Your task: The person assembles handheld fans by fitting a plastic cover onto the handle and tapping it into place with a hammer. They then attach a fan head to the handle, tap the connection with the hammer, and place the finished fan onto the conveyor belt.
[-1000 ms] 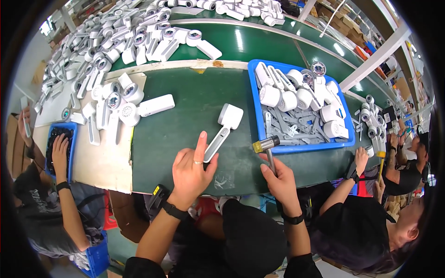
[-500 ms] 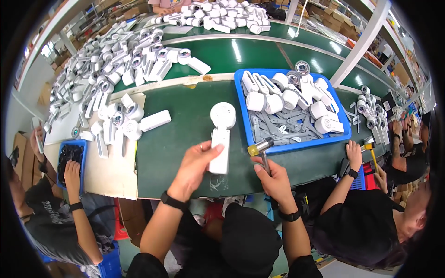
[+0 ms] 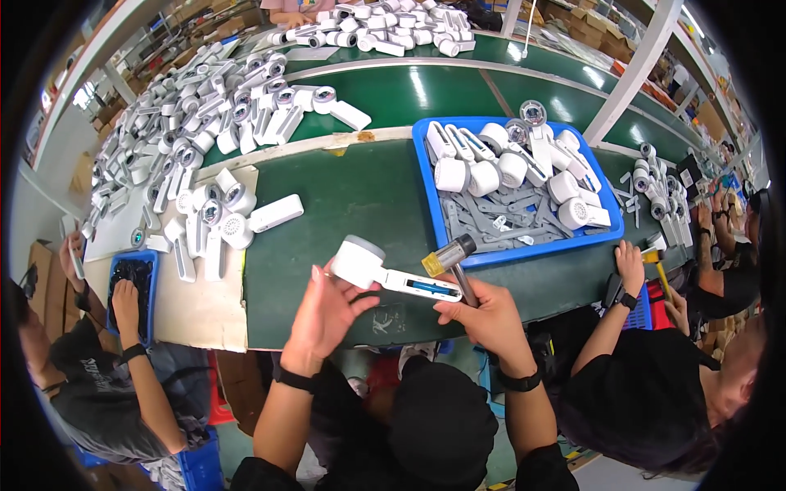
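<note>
Green bench [image 3: 360, 184], bare strip along near edge. Left hand [image 3: 323, 315] cups white fan [image 3: 385, 274], held just above bench edge. Right hand [image 3: 487, 315] grips fan handle and mallet [image 3: 452, 260]. Blue bin [image 3: 426, 176] close behind right.

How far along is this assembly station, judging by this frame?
Done, it seems: white units piled on the belt. In hand: the left hand holds one white unit; the right hand grips a small hammer. Left: many parts fill the blue bin.
</note>
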